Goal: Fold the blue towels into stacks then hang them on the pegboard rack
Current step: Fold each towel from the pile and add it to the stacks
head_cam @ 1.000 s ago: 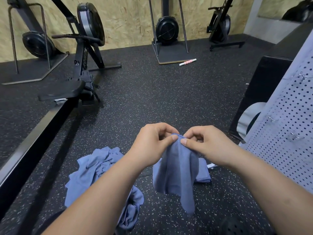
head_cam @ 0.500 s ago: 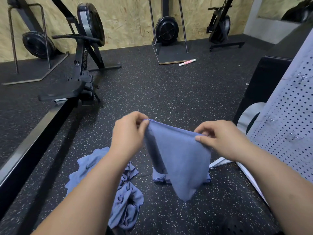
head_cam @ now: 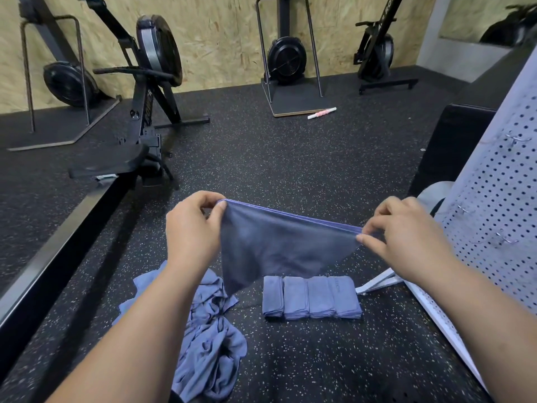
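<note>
A blue towel [head_cam: 279, 245] hangs stretched in the air between my hands. My left hand [head_cam: 191, 231] pinches its top left corner and my right hand [head_cam: 406, 239] pinches its top right corner. Below it on the floor lies a row of several folded blue towels [head_cam: 312, 296]. A crumpled heap of loose blue towels [head_cam: 209, 338] lies on the floor under my left forearm. The white pegboard rack [head_cam: 499, 205] with metal hooks leans at the right.
A rowing machine [head_cam: 139, 117] with its long rail runs along the left. Other gym machines stand by the far wooden wall. A pink and white roller [head_cam: 322, 113] lies on the floor. A black box [head_cam: 447, 141] stands behind the pegboard.
My hands have moved apart, from almost touching to wide, drawing the bunched towel out flat. The row of folded towels on the floor has come into sight.
</note>
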Demonstrator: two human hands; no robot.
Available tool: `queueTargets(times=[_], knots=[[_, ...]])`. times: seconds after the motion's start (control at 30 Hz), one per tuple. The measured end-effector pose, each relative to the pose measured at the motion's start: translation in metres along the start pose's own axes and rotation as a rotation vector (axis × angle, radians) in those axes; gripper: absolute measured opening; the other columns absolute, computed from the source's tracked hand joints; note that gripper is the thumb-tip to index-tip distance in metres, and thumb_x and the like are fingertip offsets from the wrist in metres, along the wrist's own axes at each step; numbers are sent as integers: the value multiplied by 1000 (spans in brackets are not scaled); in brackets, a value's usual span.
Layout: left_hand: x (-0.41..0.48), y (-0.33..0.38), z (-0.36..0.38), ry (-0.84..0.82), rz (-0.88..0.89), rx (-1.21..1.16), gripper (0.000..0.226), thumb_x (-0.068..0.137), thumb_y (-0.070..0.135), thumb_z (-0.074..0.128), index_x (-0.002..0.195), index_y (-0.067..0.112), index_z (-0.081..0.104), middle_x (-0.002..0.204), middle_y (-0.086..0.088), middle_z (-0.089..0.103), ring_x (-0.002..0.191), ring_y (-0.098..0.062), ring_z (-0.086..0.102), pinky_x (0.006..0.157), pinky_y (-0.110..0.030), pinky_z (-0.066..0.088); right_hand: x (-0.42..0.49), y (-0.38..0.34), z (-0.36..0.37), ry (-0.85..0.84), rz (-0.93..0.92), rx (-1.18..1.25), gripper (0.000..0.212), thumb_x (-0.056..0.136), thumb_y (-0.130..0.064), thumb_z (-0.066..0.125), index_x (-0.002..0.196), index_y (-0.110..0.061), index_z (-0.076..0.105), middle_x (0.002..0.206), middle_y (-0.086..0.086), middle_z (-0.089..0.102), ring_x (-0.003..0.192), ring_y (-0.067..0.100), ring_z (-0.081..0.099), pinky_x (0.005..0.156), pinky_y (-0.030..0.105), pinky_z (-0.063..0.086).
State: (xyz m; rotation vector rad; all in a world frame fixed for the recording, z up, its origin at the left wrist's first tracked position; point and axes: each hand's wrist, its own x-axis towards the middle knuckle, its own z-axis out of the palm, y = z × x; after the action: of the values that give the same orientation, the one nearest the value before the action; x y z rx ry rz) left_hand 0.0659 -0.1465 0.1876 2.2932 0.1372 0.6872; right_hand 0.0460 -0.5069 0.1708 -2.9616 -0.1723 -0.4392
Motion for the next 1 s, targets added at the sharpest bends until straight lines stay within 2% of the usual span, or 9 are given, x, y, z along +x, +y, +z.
queueTargets(times=[0.1,0.17,0.4,0.5,0.57,0.63,0.77,0.87,1.0], knots=[[-1,-1,0,-39,28,22,4,96,27,75,95,30,78,82,23,71,77,-8,65,79,-31,50,0,4,7,-65,65,-59,22,97,-52,65,114,-42,73,119,-19,66,112,18,54,78,37,54],[-2,-3,2,-73,36,58,6,95,26,75,96,31,79,80,22,71,76,-11,64,79,-34,52,1,5,9,-20,91,-17,27,97,-44,67,123,-38,71,120,-14,71,109,22,59,76,38,55],[1,-8,4,-120,-19,115,7,93,26,79,90,33,78,76,19,71,73,-1,64,73,-30,51,3,-1,-5,313,135,235,9,94,-30,78,100,-26,82,95,-7,77,85,24,71,73,41,58],[1,-9,5,-121,-43,115,8,90,26,81,88,33,78,74,18,71,73,-6,66,74,-33,54,3,-5,-9,352,177,327,7,92,-33,80,98,-34,79,84,-13,74,76,15,69,72,38,57],[1,-9,5,-120,-55,121,8,90,26,81,87,32,77,74,17,72,73,-5,66,73,-33,55,3,-5,-11,354,186,393,23,90,-32,81,112,-36,76,81,-16,72,74,10,67,74,38,57],[0,-9,5,-123,-61,128,8,90,27,81,86,32,76,75,18,72,73,-5,65,74,-33,55,3,-5,-10,337,163,371,33,91,-32,79,124,-36,74,85,-15,71,79,14,65,75,37,55],[-1,-9,5,-129,-65,144,9,90,27,80,87,34,75,76,20,71,76,-9,67,76,-36,57,5,-3,-5,309,154,305,10,94,-37,73,102,-35,79,94,-12,66,89,18,62,78,37,52],[0,-12,5,-121,-73,179,9,91,27,79,87,34,74,77,19,71,78,-13,68,76,-38,59,7,-7,-10,239,228,668,2,92,-31,80,91,-33,80,91,-12,74,84,9,67,77,30,53],[2,-19,4,-125,-51,244,11,92,27,78,89,34,70,85,15,73,83,-20,69,75,-39,58,8,-13,-26,96,188,1261,13,82,-29,85,83,-17,81,80,-4,77,71,4,63,66,14,48]])
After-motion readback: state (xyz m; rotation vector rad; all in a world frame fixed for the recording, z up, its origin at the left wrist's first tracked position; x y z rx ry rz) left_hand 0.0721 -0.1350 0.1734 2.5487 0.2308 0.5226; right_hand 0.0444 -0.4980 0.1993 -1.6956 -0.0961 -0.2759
